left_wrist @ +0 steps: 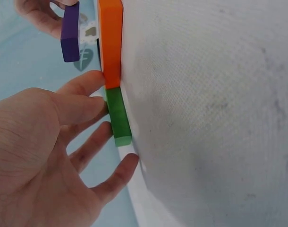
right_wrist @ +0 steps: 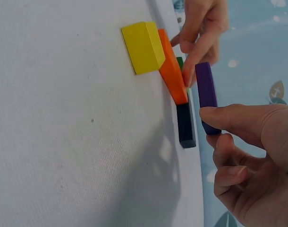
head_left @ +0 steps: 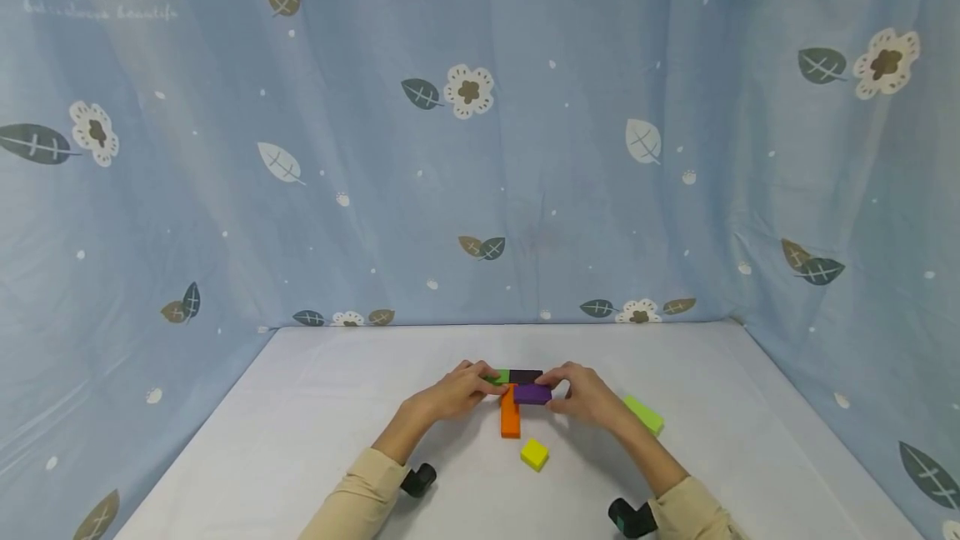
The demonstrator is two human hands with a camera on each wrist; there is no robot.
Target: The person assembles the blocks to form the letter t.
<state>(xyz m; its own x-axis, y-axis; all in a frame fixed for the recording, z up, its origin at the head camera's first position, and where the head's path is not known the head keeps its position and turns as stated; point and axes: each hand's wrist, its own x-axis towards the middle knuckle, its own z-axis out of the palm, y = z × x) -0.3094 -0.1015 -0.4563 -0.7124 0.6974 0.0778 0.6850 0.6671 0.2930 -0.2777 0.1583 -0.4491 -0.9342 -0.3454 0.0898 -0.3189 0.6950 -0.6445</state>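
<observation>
Between the thumb and fingers of my right hand (head_left: 588, 394) a purple block (right_wrist: 207, 94) is pinched. It hangs raised over the other blocks, apart from the orange block (left_wrist: 111, 45) in the left wrist view. My left hand (head_left: 459, 390) has its fingers spread, with fingertips at the green block (left_wrist: 117, 113) and at the near end of the orange one. Green and black blocks lie end to end in a row, the black block (right_wrist: 185, 125) on the right. From where they meet, the orange block runs toward me along the table.
A yellow block (head_left: 535, 455) lies in front of the orange one. To the right, partly behind the right forearm, is a lime-green block (head_left: 643, 415). Black wrist devices (head_left: 632, 518) sit by both sleeves. A blue patterned curtain (head_left: 480, 190) borders the white table (head_left: 315, 373).
</observation>
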